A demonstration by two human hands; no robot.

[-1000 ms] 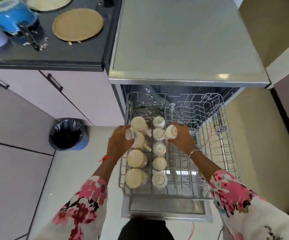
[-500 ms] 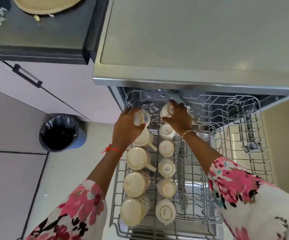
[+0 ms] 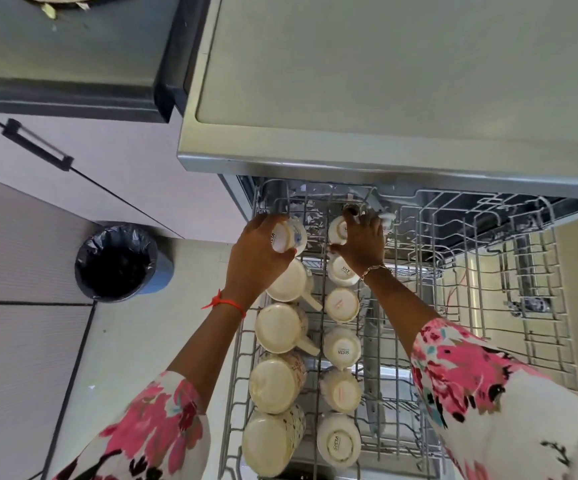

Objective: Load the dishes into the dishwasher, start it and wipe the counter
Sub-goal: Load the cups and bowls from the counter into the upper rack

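Our left hand (image 3: 253, 261) grasps a blue-patterned cup (image 3: 289, 235) and our right hand (image 3: 360, 244) a small cup (image 3: 336, 230) at the far end of the 2 rows in the rack (image 3: 488, 306), so we should seat each mouth-down, clear of its neighbour.

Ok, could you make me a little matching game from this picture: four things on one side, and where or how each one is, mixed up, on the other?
Things
1. left hand
2. right hand
3. bin
4. rack

Place or state
a. on the floor, black liner
b. holds the plain cup
c. pulled out of the dishwasher
d. holds the blue-patterned cup

Pairs: 1-d, 2-b, 3-a, 4-c
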